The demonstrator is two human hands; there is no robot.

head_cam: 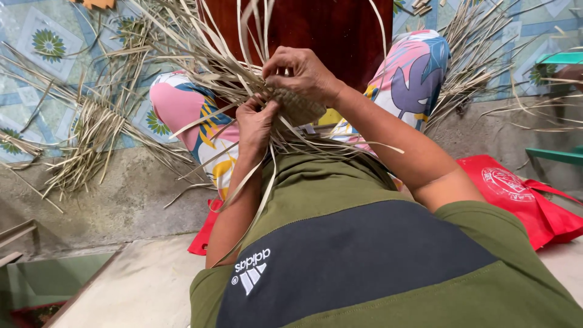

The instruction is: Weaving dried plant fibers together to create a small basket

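Note:
A small woven piece (299, 108) of pale dried leaf strips is held above my lap, with long loose strips (200, 54) fanning out from it. My left hand (255, 121) pinches strips at the lower left edge of the weave. Arched over the top of the piece, my right hand (300, 73) has its fingers closed on strips there. The middle of the weave is partly hidden by both hands. One long strip (252, 212) hangs down along my left forearm.
My knees in floral trousers (182, 106) sit either side of a dark red wooden panel (316, 24). Piles of dried strips (91, 133) lie on the patterned tiled floor. A red bag (516, 194) lies at right, with green furniture (559, 155) beyond.

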